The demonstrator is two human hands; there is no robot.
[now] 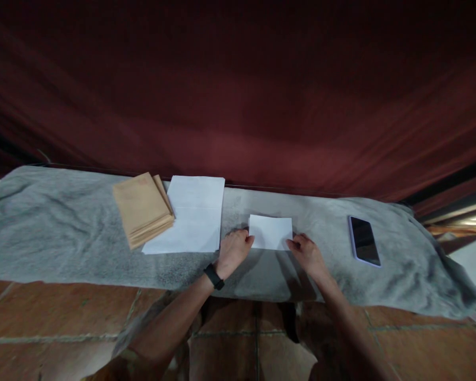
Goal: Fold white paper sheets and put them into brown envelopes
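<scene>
A small white sheet of paper (pixel 272 232), perhaps folded, lies on the grey cloth in front of me. My left hand (pixel 235 250) grips its lower left edge, thumb on top and fingers curled. At the lower right corner my right hand (pixel 304 251) pinches the same paper between thumb and curled fingers. Just left of my left hand is a stack of larger white sheets (pixel 196 222) with a faint crease across it. Several brown envelopes (pixel 140 203) are piled partly over that stack's left side.
A phone (pixel 364 241) with a dark screen and a pale purple case lies to the right on the cloth. The grey cloth (pixel 75 233) covers a long narrow surface. A dark red fabric wall (pixel 238 116) rises behind it. Terracotta tiles (pixel 55 312) form the floor below.
</scene>
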